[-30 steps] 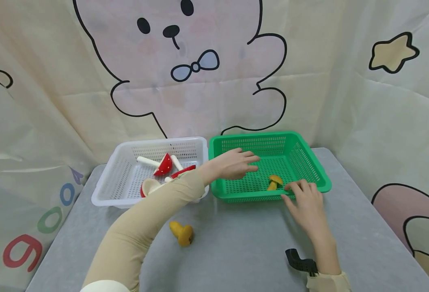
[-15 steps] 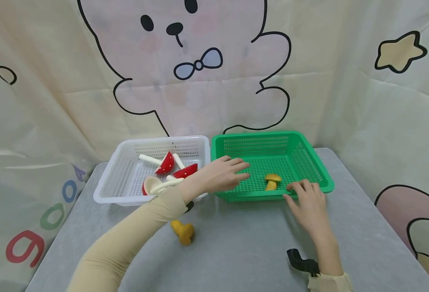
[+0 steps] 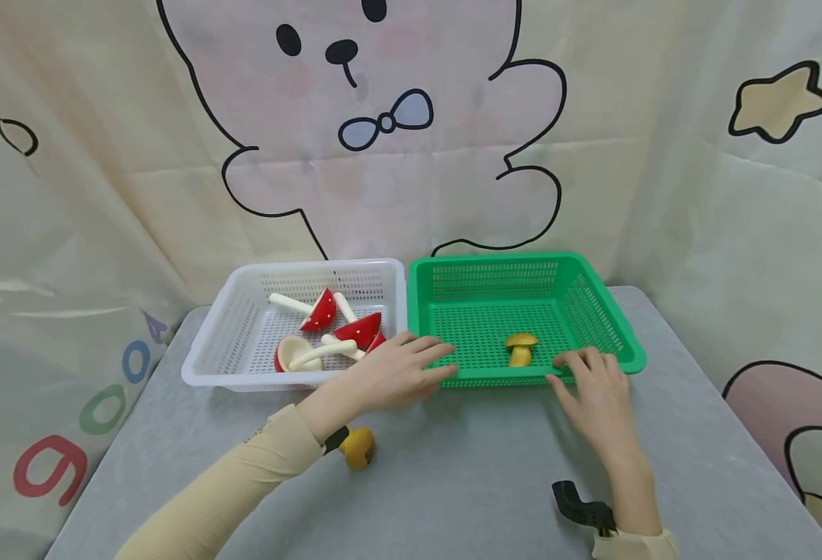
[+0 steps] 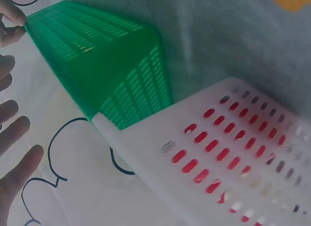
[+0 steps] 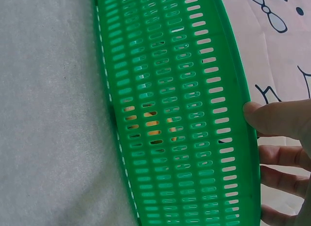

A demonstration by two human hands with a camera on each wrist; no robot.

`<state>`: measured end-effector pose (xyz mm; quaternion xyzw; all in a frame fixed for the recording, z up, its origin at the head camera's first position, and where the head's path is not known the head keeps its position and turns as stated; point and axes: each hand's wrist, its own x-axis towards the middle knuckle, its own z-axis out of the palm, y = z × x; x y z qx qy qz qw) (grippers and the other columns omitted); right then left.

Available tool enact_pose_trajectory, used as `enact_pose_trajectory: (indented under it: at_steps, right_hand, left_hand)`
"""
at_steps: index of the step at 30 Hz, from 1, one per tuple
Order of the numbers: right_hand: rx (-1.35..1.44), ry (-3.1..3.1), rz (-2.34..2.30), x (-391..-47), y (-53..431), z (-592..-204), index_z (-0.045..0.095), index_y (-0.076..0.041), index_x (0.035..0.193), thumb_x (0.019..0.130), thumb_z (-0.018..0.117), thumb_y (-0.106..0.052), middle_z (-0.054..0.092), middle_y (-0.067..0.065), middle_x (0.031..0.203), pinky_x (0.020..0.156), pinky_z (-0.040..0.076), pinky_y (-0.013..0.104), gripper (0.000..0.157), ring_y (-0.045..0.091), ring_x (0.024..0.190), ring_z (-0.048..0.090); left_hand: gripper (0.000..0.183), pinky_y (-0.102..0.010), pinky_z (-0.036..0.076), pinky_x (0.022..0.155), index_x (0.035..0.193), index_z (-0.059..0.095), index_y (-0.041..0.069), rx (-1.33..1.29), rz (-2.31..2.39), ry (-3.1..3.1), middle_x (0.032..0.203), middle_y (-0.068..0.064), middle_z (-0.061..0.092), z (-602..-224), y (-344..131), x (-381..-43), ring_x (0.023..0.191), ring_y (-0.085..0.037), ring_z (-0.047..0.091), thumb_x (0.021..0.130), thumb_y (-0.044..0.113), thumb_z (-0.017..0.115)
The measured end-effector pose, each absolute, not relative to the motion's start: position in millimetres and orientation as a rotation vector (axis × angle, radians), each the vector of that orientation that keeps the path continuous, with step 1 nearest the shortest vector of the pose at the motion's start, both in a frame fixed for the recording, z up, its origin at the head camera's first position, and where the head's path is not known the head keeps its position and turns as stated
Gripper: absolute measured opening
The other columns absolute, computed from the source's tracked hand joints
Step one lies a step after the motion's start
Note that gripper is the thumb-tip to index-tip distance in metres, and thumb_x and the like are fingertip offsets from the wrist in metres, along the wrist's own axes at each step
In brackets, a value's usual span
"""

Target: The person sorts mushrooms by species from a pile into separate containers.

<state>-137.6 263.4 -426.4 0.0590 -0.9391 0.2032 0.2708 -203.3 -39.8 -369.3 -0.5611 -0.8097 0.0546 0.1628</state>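
Observation:
My left hand (image 3: 390, 375) is in the air before the front edges of the two baskets, fingers extended and holding nothing. With my right hand (image 3: 596, 400) I pinch the front rim of the green plastic basket (image 3: 466, 323), thumb (image 5: 277, 118) outside and fingers inside. A yellow toy mushroom (image 3: 520, 351) stands in that basket. Another yellow toy mushroom (image 3: 360, 449) lies on the table, its stem partly hidden by my left wrist. Red-capped toy mushrooms with white stems, several in all, lie in the white basket (image 3: 243, 381); my left hand partly covers its front right corner.
Both baskets stand side by side on the grey table (image 3: 466, 482), against a printed curtain (image 3: 606, 187) at the back. A black camera mount (image 3: 582, 509) juts from my right wrist.
My left hand has drawn back leftward and toward me from above the green basket. My right hand stays on its rim. The head view has shifted slightly.

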Motion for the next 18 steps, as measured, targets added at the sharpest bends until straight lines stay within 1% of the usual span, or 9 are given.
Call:
enact_pose_trajectory:
  at_steps: [7,12,18]
  right_hand:
    - [0.160,-2.548,0.536,-137,262,-426,0.065,-0.009,0.093,0.078,0.078,-0.010,0.058,0.014,0.097,0.074,0.038,0.056,0.020,0.037,0.094,0.047]
    - [0.155,-2.537,0.540,-137,261,-424,0.065,-0.008,0.093,0.077,0.078,-0.009,0.058,0.015,0.097,0.074,0.038,0.056,0.020,0.038,0.094,0.047]
    - [0.145,-2.552,0.551,-135,261,-424,0.065,-0.008,0.094,0.078,0.077,-0.009,0.058,0.016,0.098,0.075,0.038,0.056,0.020,0.038,0.095,0.047]
  left_hand:
    - [0.046,-0.027,0.052,0.094,0.124,0.060,0.024,-1.560,0.059,-2.368,0.125,0.003,0.063,-384,-59,-186,0.116,-0.014,0.058,0.083,0.038,0.073]
    - [0.046,-0.026,0.052,0.094,0.121,0.061,0.025,-1.524,-0.004,-2.429,0.120,0.004,0.065,-392,-73,-174,0.113,-0.013,0.059,0.080,0.040,0.075]
    - [0.045,-0.030,0.052,0.096,0.121,0.063,0.023,-1.456,-0.033,-2.485,0.118,0.003,0.066,-404,-91,-162,0.112,-0.014,0.060,0.080,0.036,0.076]
